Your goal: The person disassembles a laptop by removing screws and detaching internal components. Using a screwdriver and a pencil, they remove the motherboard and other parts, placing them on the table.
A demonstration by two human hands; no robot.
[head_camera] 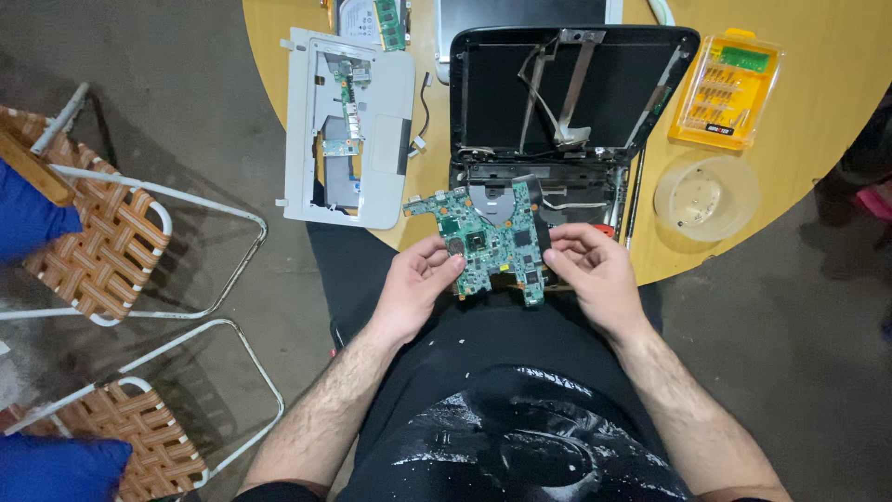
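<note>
Both hands, left hand (413, 284) and right hand (595, 274), pinch a flat green circuit board (488, 242).

**Packages, labels and screens on my round wooden table**

Straight ahead of me lies the opened black laptop lid (492, 93), its dark rectangular screen back bare, crossed by thin grey metal strips. Beyond it, at the table's far edge, sits a second dark screen in a pale frame (520, 11), mostly cut off. To my right stands a clear yellow plastic screwdriver-bit case (726, 88), rectangular, with a green label strip along its top. At the far left lies a silver hard drive with a white label (356, 17), partly hidden.
</note>
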